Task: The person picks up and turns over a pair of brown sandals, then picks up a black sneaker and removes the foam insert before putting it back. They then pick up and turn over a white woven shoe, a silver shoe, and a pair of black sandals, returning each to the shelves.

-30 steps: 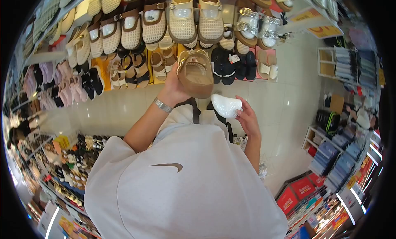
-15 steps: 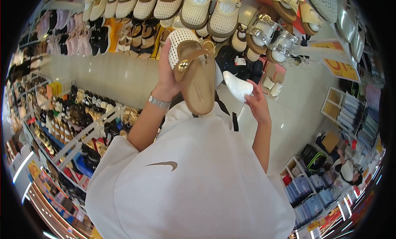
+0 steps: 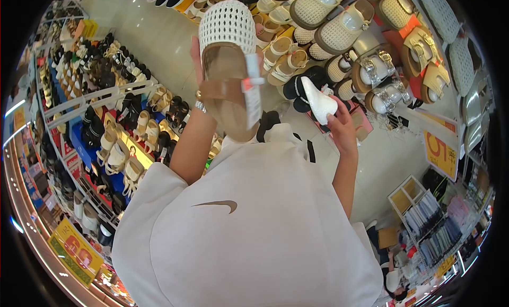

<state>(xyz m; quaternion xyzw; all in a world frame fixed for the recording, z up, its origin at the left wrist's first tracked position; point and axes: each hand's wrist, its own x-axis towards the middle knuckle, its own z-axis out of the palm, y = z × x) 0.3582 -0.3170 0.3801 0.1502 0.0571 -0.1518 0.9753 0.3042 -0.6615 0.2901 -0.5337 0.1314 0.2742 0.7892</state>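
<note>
1. Left fingers (image 3: pixel 196 55) wrap the woven-toed shoe (image 3: pixel 225 68) from behind, before the torso, spread about its width; I judge that grip leaves its open top facing my camera.
2. Right fingers (image 3: pixel 343 112) pinch the white insert (image 3: pixel 318 101) by one end, barely parted.
3. Displayed shoes (image 3: pixel 333 37) sit close, probably saving space.

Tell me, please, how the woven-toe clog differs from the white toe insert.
The woven-toe clog has a perforated upper and brown strap; the white toe insert is plain. The clog looks longer than the insert. The left hand holds the clog, the right hand the insert. Both show white.
</note>
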